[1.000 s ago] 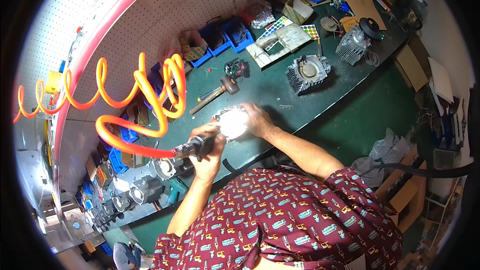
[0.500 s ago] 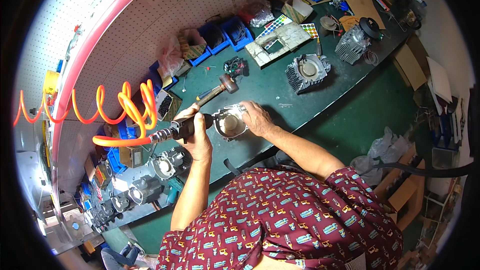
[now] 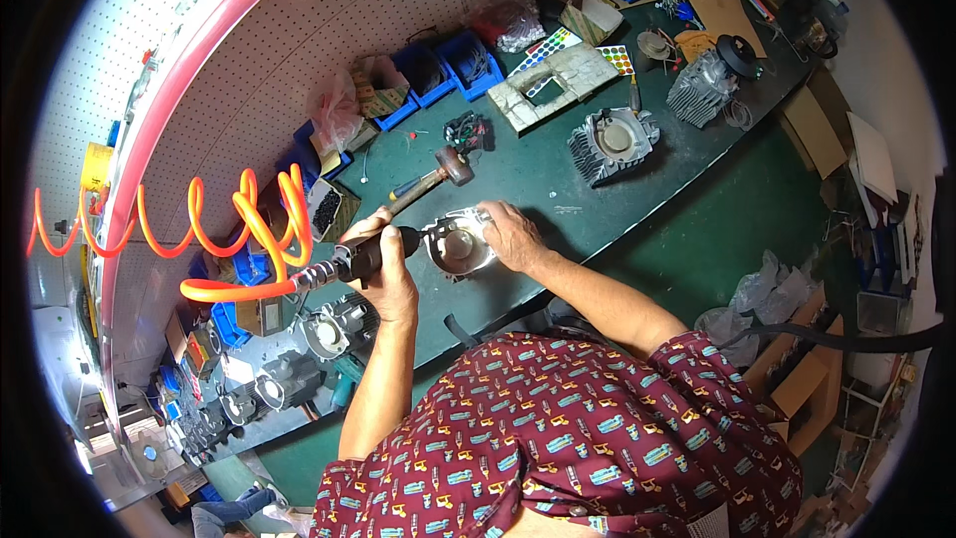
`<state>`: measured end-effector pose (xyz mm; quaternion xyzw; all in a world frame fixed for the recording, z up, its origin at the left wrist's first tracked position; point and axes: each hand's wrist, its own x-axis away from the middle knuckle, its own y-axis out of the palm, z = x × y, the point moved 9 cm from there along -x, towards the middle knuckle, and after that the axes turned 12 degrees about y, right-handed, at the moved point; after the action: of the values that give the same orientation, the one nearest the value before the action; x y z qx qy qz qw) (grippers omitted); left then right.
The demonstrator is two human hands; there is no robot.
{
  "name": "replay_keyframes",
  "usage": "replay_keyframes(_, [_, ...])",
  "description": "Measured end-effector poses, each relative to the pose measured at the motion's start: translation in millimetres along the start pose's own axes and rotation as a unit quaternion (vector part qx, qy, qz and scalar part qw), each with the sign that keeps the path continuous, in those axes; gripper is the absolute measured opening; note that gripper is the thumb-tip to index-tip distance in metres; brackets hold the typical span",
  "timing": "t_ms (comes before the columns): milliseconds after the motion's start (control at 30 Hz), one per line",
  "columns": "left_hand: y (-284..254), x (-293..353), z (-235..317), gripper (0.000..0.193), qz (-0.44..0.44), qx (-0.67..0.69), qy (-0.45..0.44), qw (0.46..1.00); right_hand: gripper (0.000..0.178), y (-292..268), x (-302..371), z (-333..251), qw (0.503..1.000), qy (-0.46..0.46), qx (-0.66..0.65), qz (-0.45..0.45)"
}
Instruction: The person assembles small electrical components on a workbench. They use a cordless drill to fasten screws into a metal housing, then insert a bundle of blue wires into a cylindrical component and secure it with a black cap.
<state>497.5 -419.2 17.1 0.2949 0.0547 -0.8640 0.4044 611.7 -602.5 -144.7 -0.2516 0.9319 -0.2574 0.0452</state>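
My left hand [image 3: 386, 264] is closed round a black air screwdriver [image 3: 364, 257], held nearly level. An orange coiled air hose [image 3: 239, 290] runs from the tool's metal coupling off to the left. The front end of the tool points right and meets the near-left rim of a round cast-metal motor housing [image 3: 460, 246]; the exact contact is too small to make out. My right hand [image 3: 512, 237] grips the right side of that housing, fingers curled over its rim. Just beyond lies a mallet [image 3: 454, 167] with its handle toward my left hand.
Finned metal housings [image 3: 612, 142] stand to the right on the green bench [image 3: 538, 174], and similar ones [image 3: 334, 327] to the left. Blue bins [image 3: 472, 62], a stained slab with a cutout [image 3: 555, 88] and wires [image 3: 468, 130] lie at the back. A person's legs [image 3: 234, 511] show at lower left.
The orange hose and its coupling have shifted slightly left and down. My left hand has tilted a little with the screwdriver; my right hand and the housing stay in place.
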Motion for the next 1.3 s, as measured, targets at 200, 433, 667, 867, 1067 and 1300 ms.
replay_keyframes(200, [25.3,9.8,18.9,0.025,-0.115,-0.028,0.051,0.992,0.036,-0.5,-0.9,-2.4,1.0,0.013,0.011,-0.01])
replay_keyframes(433, [51.7,15.6,24.7,0.024,-0.244,-0.017,0.075,0.967,0.037,-4.0,3.6,-12.3,0.999,-0.024,0.042,0.001])
replay_keyframes(667, [77.7,-23.9,-2.7,0.031,-0.236,-0.02,-0.086,0.968,0.032,-0.5,4.5,-11.7,0.996,-0.012,0.088,-0.001])
replay_keyframes(867, [79.0,-23.0,-0.7,0.021,-0.224,0.036,-0.046,0.973,0.037,11.8,3.7,-9.6,0.986,-0.083,0.142,-0.006])
replay_keyframes(1067, [80.0,-21.5,-16.0,0.02,-0.236,-0.021,-0.061,0.97,0.049,19.1,-4.1,15.9,0.998,0.001,0.046,-0.032])
replay_keyframes(1300, [72.4,-28.0,-17.9,0.016,-0.178,-0.022,-0.05,0.982,0.053,11.0,-3.7,4.5,0.999,-0.017,0.026,-0.01])
